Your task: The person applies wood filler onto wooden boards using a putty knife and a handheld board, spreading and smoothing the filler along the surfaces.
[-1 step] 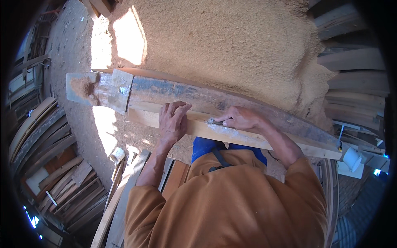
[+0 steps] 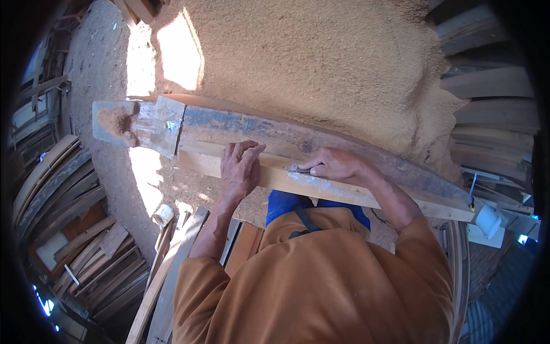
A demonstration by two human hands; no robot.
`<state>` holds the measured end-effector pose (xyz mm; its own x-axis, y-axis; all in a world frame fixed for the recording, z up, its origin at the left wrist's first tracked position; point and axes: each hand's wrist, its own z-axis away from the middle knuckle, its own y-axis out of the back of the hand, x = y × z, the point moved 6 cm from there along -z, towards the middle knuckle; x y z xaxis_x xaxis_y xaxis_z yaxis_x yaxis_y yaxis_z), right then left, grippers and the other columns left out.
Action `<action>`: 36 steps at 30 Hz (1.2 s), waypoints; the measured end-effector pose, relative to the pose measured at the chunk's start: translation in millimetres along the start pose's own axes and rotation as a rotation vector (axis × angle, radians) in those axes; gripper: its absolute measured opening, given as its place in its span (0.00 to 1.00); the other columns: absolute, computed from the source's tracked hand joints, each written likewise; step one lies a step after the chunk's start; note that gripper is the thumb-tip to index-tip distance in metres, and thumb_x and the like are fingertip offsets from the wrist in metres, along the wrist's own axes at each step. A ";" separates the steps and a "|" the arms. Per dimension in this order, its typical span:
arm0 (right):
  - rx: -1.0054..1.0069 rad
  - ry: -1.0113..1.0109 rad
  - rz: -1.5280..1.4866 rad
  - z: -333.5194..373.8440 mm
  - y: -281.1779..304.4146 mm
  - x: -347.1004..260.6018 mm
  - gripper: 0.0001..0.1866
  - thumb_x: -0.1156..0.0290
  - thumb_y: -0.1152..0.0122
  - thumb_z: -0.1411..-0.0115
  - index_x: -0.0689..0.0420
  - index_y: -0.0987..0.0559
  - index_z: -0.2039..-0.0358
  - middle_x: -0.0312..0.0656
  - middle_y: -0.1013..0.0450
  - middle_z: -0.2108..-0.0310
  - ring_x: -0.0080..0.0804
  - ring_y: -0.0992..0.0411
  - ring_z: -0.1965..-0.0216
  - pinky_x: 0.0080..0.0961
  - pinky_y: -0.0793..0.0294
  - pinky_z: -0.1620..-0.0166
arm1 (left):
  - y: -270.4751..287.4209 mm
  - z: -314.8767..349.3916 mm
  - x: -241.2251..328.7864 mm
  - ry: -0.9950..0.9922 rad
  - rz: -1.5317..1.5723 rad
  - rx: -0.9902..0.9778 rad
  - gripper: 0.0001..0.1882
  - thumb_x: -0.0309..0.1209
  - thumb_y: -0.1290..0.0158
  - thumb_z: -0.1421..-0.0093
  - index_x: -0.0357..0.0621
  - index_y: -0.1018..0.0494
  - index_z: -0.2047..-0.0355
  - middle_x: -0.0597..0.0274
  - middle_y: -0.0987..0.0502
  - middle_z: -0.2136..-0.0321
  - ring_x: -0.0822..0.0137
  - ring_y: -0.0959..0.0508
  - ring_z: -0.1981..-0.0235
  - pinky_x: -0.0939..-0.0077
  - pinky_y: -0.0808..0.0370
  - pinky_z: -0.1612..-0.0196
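Note:
A long pale wooden beam lies across in front of me, along the near side of a worn, dark-stained plank bench. Left of the beam's middle, my left hand rests on top, its bent fingers gripping over the far edge. My right hand pinches a small flat putty knife, index finger stretched along it. Its blade touches the beam's upper face, beside a whitish smear of filler. The fingers partly hide the knife.
A flat board with a brown powdery heap sits at the bench's left end. Sawdust covers the ground beyond. Stacked planks stand right, more timber left. A white container is near the beam's right end.

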<state>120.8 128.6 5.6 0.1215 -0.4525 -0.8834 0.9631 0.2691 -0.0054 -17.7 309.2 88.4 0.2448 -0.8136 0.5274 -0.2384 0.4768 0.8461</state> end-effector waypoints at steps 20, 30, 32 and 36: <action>-0.133 -0.041 0.120 25.3 26.9 14.2 0.22 0.66 0.39 0.41 0.57 0.19 0.46 0.52 0.22 0.49 0.43 0.23 0.47 0.36 0.27 0.43 | -15.3 14.7 -22.4 0.148 0.024 -0.065 0.16 0.28 0.39 0.45 0.45 0.26 0.56 0.55 0.23 0.57 0.49 0.25 0.58 0.54 0.32 0.54; 0.188 -0.321 -0.188 63.1 38.9 22.1 0.28 0.59 0.49 0.32 0.56 0.33 0.34 0.46 0.19 0.62 0.39 0.22 0.54 0.38 0.26 0.48 | -11.9 -20.1 10.0 -0.124 0.046 -0.759 0.39 0.50 0.34 0.54 0.58 0.29 0.40 0.52 0.34 0.38 0.45 0.35 0.38 0.47 0.36 0.35; 0.207 -0.319 -0.197 63.1 38.6 23.0 0.27 0.60 0.50 0.32 0.56 0.32 0.36 0.45 0.19 0.63 0.38 0.23 0.53 0.37 0.26 0.48 | -22.4 -18.0 7.4 -0.147 0.007 -0.865 0.40 0.47 0.32 0.54 0.62 0.30 0.39 0.51 0.37 0.35 0.44 0.37 0.35 0.47 0.37 0.33; 0.248 -0.297 -0.160 63.5 42.7 19.5 0.26 0.58 0.51 0.33 0.58 0.30 0.38 0.39 0.20 0.66 0.26 0.28 0.71 0.28 0.26 0.63 | -31.9 -21.0 3.3 -0.130 0.042 -0.952 0.39 0.43 0.30 0.52 0.66 0.31 0.38 0.51 0.39 0.33 0.45 0.38 0.34 0.47 0.37 0.32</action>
<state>179.6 77.3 17.9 -0.0052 -0.7073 -0.7069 0.9997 -0.0210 0.0136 10.4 298.3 64.8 0.1338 -0.7928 0.5947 0.6323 0.5303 0.5648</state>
